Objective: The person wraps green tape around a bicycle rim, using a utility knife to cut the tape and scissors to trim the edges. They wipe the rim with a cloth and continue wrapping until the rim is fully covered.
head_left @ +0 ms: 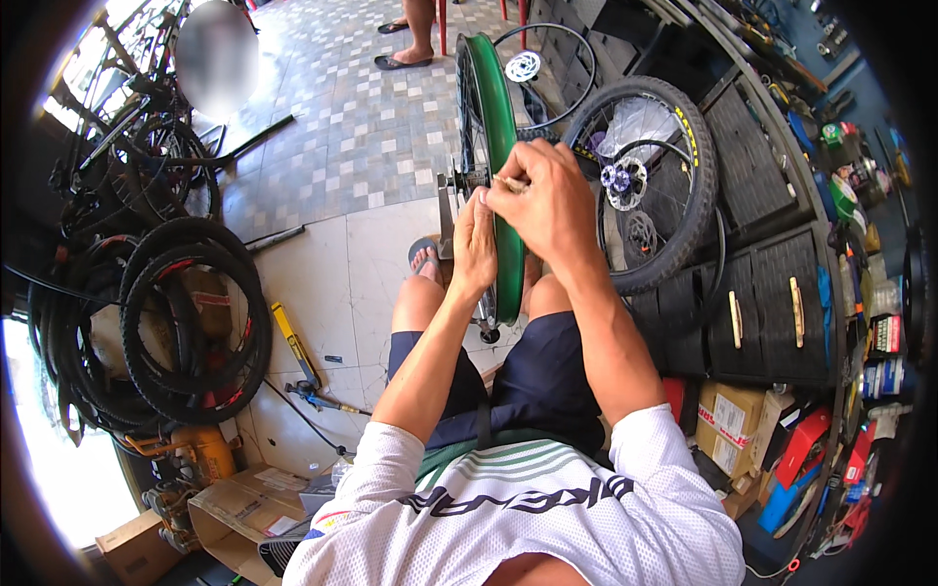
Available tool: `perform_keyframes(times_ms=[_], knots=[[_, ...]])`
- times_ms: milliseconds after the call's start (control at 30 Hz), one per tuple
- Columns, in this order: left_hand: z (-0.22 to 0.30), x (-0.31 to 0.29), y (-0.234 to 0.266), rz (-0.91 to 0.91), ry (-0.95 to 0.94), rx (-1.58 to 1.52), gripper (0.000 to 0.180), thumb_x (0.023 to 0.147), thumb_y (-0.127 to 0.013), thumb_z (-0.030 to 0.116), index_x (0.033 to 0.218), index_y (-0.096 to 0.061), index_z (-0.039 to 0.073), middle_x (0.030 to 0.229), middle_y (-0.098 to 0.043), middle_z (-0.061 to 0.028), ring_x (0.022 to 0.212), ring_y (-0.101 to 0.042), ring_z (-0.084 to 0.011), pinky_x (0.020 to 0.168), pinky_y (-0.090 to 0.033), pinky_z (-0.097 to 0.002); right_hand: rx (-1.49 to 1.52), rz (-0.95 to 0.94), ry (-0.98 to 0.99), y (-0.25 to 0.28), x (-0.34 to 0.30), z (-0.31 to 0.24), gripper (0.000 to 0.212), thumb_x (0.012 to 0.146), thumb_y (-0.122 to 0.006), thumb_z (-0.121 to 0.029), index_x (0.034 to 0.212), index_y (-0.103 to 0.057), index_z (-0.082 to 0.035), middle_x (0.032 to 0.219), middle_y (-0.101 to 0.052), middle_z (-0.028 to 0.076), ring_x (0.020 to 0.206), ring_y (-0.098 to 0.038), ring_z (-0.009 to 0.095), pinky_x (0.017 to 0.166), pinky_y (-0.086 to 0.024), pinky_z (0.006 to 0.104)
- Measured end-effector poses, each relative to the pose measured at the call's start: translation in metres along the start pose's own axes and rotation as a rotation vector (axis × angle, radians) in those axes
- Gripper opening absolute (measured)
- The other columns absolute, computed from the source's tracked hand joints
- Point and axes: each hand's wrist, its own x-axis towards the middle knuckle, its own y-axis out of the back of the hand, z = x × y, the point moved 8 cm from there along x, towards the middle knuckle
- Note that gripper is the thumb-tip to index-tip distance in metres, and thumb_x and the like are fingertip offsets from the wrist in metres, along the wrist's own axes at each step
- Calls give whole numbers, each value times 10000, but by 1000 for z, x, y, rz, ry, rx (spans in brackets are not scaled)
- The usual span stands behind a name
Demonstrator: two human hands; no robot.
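A bicycle wheel with a wide green rim stands upright between my knees, its axle held at a metal stand. My right hand is over the rim with its fingers curled in a pinch; what they hold is too small to make out. Against the left side of the wheel, my left hand has its fingers pressed together, their tips meeting the right thumb. Whatever lies between the left fingers is hidden. Part of the hub and the spokes show left of the rim.
Another wheel with a black tyre leans against dark drawers on the right. Several loose tyres are piled at left. A yellow tool lies on the floor. Cardboard boxes sit lower left. A person's feet are beyond.
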Motion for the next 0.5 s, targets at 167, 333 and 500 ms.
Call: perform_keyframes(times_ms=[167, 333, 500], knots=[[-10, -20, 10, -44, 115, 105, 348, 1138, -359, 297, 994, -556, 49, 825, -510, 17, 762, -447, -52, 649, -388, -229, 15, -36, 23, -3, 22, 1, 154, 737, -743, -158, 769, -638, -49, 817, -646, 84, 828, -624, 320, 760, -522, 430], [-32, -62, 33, -131, 53, 373, 423, 1137, -343, 306, 1275, -554, -34, 1017, -610, -28, 881, -530, -72, 765, -465, -223, -4, -64, -7, -10, 50, 10, 231, 713, -736, -249, 780, -677, -36, 784, -700, 160, 793, -646, 359, 760, -533, 434], [-40, -115, 42, -203, 0, 484, 317, 1105, -381, 149, 1287, -561, -38, 1117, -615, -72, 1020, -545, -128, 889, -453, -256, -14, -214, -158, -15, 70, 16, 239, 713, -752, -285, 827, -716, -79, 866, -736, 156, 909, -700, 327, 767, -570, 428]])
